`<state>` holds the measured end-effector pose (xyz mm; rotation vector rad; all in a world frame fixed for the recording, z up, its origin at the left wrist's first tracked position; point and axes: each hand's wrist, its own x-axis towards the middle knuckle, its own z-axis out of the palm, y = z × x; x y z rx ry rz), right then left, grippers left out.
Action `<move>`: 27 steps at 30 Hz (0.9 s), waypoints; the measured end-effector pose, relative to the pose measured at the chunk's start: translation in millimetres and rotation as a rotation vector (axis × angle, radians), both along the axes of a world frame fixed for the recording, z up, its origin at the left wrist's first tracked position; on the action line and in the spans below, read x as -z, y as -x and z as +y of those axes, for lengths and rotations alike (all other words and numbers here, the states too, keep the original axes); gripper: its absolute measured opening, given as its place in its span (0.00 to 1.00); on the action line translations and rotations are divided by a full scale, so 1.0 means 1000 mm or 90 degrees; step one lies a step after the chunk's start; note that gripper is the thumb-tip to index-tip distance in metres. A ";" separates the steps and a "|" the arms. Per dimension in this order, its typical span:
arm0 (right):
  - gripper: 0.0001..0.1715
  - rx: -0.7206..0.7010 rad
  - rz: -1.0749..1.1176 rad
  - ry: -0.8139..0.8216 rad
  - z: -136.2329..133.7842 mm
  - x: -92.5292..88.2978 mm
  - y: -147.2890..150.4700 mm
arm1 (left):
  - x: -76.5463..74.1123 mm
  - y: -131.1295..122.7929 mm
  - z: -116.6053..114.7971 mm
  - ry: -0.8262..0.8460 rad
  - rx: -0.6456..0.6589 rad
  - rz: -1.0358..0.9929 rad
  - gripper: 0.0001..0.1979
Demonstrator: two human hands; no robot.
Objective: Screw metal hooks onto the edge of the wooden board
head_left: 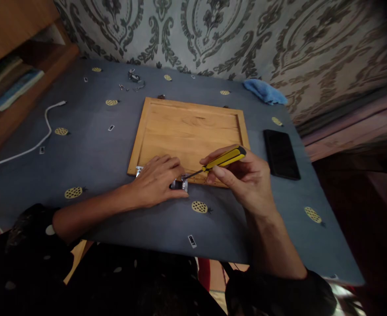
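In front of you is a table (91, 153) with a blue-grey, pineapple-printed cover. The framed wooden panel (189, 127) lies flat on it, its near edge under your hands. Your right hand (251, 177) is at that edge's right part, its fingers closed around a handle; your left hand (158, 180) spreads palm down over the edge's left part. A phone (282, 154) lies to the right of your right hand, and a folded blue cloth (265, 91) sits farther back, by the wall. The yellow-and-black screwdriver (224, 158) is what your right hand clamps, its shaft slanting down leftward to a shiny metal fitting (184, 186) at the panel's near edge. That fitting lies between your left thumb and index finger; you cannot tell here whether they pinch it tight. A small metal plate (138, 170) shows beside your left hand at the panel's near-left corner.
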<state>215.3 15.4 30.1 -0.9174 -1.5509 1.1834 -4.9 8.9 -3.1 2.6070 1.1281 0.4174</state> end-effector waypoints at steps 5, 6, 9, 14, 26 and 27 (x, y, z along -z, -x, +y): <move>0.07 -0.041 -0.020 -0.010 0.000 -0.002 -0.004 | -0.002 -0.001 -0.001 0.014 -0.008 0.013 0.25; 0.05 -0.043 -0.024 -0.020 0.000 -0.002 -0.004 | -0.002 -0.002 -0.001 0.015 -0.010 0.014 0.24; 0.06 -0.042 -0.022 -0.040 0.000 -0.003 0.000 | -0.001 -0.002 -0.001 0.011 -0.014 0.012 0.24; 0.11 0.023 -0.034 -0.025 -0.001 0.000 0.004 | 0.000 -0.002 -0.001 0.012 -0.013 0.004 0.25; 0.17 0.093 -0.015 -0.013 0.000 0.003 0.012 | 0.001 -0.002 0.000 0.007 -0.009 0.003 0.25; 0.17 0.097 -0.011 -0.008 0.000 0.002 0.012 | 0.001 -0.002 0.000 0.006 -0.008 0.004 0.25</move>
